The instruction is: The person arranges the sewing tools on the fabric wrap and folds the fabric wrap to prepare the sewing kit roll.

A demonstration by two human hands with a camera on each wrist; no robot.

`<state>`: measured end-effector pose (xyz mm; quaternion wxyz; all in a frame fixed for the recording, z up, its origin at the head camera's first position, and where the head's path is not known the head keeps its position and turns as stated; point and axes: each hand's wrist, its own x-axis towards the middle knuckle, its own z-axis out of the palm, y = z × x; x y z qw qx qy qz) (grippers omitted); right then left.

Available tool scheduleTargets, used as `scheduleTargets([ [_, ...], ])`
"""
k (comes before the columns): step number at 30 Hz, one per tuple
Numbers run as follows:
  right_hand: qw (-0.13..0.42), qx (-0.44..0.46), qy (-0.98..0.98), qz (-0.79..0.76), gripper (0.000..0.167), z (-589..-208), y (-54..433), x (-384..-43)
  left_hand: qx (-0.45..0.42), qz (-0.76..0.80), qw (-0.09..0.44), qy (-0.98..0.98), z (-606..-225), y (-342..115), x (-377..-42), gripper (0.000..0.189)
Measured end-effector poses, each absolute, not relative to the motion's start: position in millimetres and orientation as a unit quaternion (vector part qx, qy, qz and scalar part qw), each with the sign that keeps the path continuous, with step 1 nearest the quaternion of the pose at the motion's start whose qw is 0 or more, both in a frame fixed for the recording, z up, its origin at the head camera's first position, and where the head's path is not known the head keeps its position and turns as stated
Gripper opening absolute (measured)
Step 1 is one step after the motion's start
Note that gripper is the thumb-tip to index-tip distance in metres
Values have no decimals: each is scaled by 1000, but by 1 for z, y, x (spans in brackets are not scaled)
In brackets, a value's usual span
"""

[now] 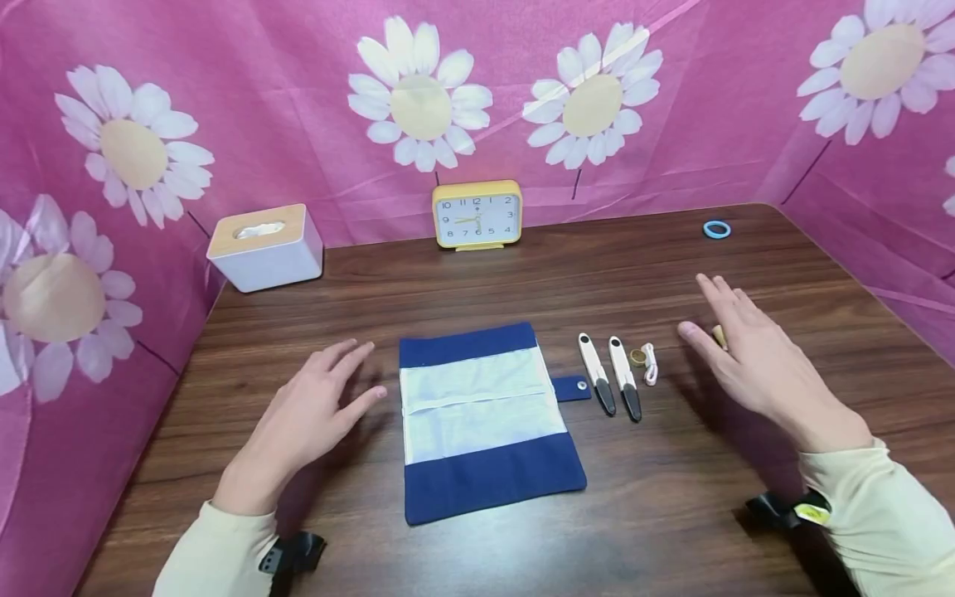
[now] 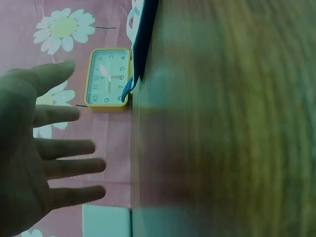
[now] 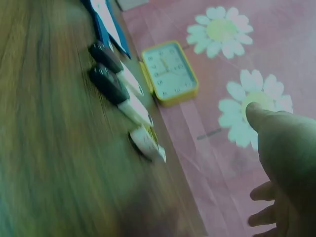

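"Where is the case?"

"The case [image 1: 492,473] lies flat and open. Take it as the dial's centre, 6 o'clock being the near side. It is navy with a pale middle band, and its strap [image 1: 567,389] points towards 3 o'clock."

"What lies near it?"

"Between 2 and 3 o'clock, just beyond the strap's end, two white tools [image 1: 625,377] with dark near ends lie side by side. Past them come a brass disc [image 1: 637,357] and a white cord [image 1: 650,365]."

"And the hands?"

"The left hand [image 1: 302,414] is at 9 o'clock, the right hand [image 1: 761,365] near 3. Both appear to hover over the table [image 1: 492,555], fingers extended, grips wide, holding nothing. The right partly hides a tan piece [image 1: 719,336]; I can't tell whether they touch."

"Which step is this?"

"I'd judge it a moment of readiness: case open, small pieces loose outside it, nothing gripped."

"What would the next move call for?"

"Probably lowering a hand and narrowing its grip to a pinch, since the pieces are slim. The right is nearer the cord, the left nearer the case."

"Farther off?"

"A yellow clock [image 1: 477,215] at 12, a tissue box [image 1: 279,259] at 10, a blue ring [image 1: 717,235] at 2."
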<state>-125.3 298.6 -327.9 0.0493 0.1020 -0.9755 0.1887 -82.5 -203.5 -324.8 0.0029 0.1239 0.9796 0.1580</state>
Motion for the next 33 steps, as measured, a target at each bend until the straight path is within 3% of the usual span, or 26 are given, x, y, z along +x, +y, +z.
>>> scheduleTargets([
  [8,71,70,-981,167,62,-344,326,-126,189,190,28,963,-335,-203,-84,38],
  [18,84,65,-983,151,64,-362,342,-130,208,199,48,956,-338,-198,-85,40],
  [33,117,67,-980,145,54,-369,347,-133,216,166,70,960,-335,-187,-84,39],
])
